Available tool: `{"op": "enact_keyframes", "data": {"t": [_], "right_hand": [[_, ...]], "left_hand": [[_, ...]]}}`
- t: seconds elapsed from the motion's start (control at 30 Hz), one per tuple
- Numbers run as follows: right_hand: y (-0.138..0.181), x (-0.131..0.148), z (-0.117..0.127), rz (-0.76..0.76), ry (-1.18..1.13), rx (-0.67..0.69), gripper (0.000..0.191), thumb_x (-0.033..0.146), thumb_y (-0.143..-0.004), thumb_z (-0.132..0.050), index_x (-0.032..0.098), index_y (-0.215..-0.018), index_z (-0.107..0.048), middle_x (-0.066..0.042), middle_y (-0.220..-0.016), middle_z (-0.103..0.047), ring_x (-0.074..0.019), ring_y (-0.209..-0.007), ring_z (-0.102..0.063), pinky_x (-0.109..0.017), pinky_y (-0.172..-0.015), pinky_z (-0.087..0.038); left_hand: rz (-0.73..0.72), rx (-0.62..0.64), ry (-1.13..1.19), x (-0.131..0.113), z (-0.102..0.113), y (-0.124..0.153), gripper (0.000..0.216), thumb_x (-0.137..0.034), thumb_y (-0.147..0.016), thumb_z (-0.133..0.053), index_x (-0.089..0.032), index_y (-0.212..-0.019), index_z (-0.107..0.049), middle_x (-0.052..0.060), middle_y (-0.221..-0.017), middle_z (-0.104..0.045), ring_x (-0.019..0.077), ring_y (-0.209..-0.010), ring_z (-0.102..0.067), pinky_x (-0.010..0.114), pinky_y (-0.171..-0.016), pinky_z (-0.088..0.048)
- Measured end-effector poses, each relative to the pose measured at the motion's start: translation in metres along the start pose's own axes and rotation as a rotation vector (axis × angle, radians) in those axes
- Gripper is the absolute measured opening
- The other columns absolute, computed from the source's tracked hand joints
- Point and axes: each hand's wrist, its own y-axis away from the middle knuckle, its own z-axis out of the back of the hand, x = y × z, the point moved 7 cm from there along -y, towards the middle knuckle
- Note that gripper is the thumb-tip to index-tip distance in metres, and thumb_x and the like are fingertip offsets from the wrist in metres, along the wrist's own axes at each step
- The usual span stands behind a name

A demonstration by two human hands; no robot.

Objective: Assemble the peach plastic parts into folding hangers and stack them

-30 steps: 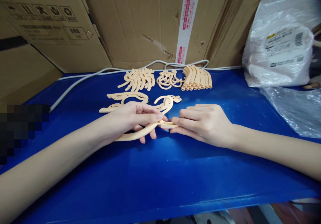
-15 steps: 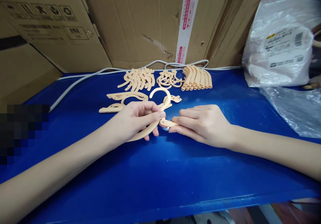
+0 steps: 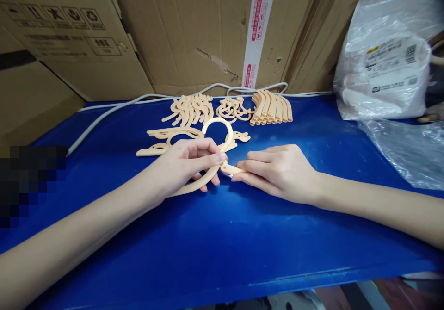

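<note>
My left hand [image 3: 194, 164] is closed around the joint of a cream plastic folding clothes hanger, thumb on top. The hanger's round hook [image 3: 217, 121] rises above my fingers, and one curved arm [image 3: 196, 185] runs down to the left under my palm. My right hand [image 3: 277, 171] pinches the short hanger arm piece [image 3: 231, 169] that sticks out to the right of the joint; my fingers hide its far end. Just behind my hands lie hanger assemblies [image 3: 175, 132] of the same cream plastic.
Farther back lie a pile of wavy arm pieces [image 3: 189, 108], loose hooks [image 3: 231, 110] and a row of curved arms [image 3: 272, 108] on the blue table [image 3: 222, 245]. A white cable [image 3: 138, 99] runs before cardboard boxes [image 3: 194, 27]. A plastic bag [image 3: 385, 69] stands at right.
The hook has tilted a little to the left, and the curved arm has turned slightly with it. Both hands keep their grip in nearly the same place.
</note>
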Motion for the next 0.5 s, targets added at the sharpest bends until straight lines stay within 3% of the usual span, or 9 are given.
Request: {"op": "enact_keyframes", "data": {"t": [0.27, 0.5], "right_hand": [[0.0014, 0.0021, 0.0038, 0.021, -0.01, -0.059, 0.041, 0.04, -0.105, -0.045, 0.015, -0.088, -0.074, 0.001, -0.069, -0.066, -0.0095, -0.058, -0.059, -0.026, -0.057, -0.035], [0.0004, 0.0005, 0.0031, 0.014, -0.001, -0.025, 0.046, 0.041, -0.106, -0.041, 0.017, -0.088, -0.075, 0.001, -0.067, -0.064, -0.0092, -0.056, -0.055, -0.027, -0.055, -0.031]], "left_hand": [[0.032, 0.095, 0.065, 0.0062, -0.0014, 0.0024, 0.019, -0.03, -0.084, -0.07, -0.016, -0.076, -0.06, 0.0, -0.058, -0.071, 0.008, -0.049, -0.063, 0.011, -0.046, -0.052], [0.01, 0.072, -0.003, 0.0032, -0.0021, 0.0023, 0.02, -0.031, -0.084, -0.07, -0.017, -0.075, -0.059, -0.001, -0.058, -0.068, 0.0096, -0.052, -0.064, 0.013, -0.046, -0.052]]}}
